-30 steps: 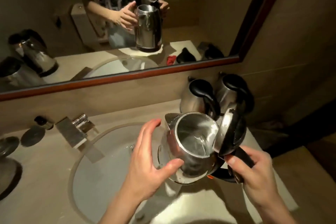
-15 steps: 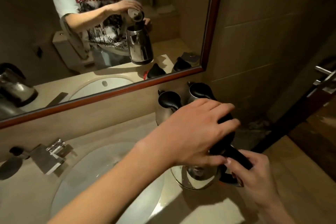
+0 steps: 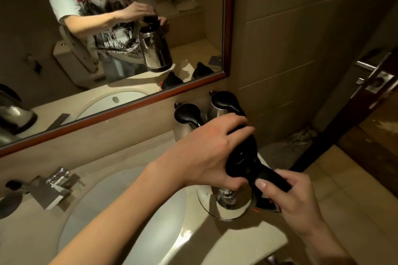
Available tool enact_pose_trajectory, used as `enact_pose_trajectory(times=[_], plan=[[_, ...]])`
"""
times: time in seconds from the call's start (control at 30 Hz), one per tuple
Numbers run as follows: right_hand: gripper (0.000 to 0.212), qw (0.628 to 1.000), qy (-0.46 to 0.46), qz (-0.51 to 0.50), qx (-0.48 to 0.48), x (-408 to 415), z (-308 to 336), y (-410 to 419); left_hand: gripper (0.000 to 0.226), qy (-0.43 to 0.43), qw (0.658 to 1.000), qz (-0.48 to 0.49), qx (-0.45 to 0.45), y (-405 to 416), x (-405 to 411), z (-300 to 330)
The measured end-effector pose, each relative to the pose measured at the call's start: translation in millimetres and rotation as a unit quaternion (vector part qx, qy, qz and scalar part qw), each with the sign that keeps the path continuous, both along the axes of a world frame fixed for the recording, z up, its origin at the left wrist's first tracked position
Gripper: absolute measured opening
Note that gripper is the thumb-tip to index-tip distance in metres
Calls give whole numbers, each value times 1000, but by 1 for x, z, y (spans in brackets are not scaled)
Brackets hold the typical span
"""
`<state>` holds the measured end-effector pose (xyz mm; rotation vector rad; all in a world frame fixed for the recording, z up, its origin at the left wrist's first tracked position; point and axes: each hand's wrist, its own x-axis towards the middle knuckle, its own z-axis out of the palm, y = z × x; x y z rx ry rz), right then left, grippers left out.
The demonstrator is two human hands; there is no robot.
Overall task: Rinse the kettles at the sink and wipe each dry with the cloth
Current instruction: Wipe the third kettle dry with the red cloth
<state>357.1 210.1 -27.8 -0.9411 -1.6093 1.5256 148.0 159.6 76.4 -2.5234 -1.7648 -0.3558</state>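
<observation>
The right hand [image 3: 295,202] grips the kettle [image 3: 228,202] handle just above the surface [image 3: 247,241] beside the sink [image 3: 120,211], the left hand [image 3: 206,153] clasps its closed lid, and two kettles [image 3: 189,120] wait behind, so most work seemingly remains.

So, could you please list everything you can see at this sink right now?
held kettle: one, steel with black lid, above the counter's right end
standing kettles: two, steel with black lids, against the wall behind it
basin: one, white, set in the counter
tap: one, chrome, left of the basin
mirror: one, red-brown frame, on the wall
left hand: on the held kettle's lid
right hand: grips its black handle
</observation>
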Motion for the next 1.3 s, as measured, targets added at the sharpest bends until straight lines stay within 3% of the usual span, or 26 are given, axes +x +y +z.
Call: enact_pose_trajectory(times=[0.27, 0.43, 0.77, 0.97, 1.13, 1.3], plan=[[33, 1000, -12, 9, 23, 0, 0, 11, 87, -205, 976, 76, 5, -1, -6, -41], [33, 1000, -6, 11, 12, -1, -2, 19, 85, -283, 952, 114, -5, 3, -4, -59], [33, 1000, -12, 2, -28, 1, -14, 29, 76, -262, 958, 116, -21, 18, 1, -82], [17, 999, 14, 3, -48, 0, -13, 32, 81, -286, 950, 119, -29, 26, 0, -93], [34, 998, -9, -27, -60, 1, -17, 33, 87, -257, 959, 113, -31, 33, 1, -97], [20, 996, -34, -25, -73, -1, -18, 37, 87, -239, 962, 128, -30, 35, -3, -103]])
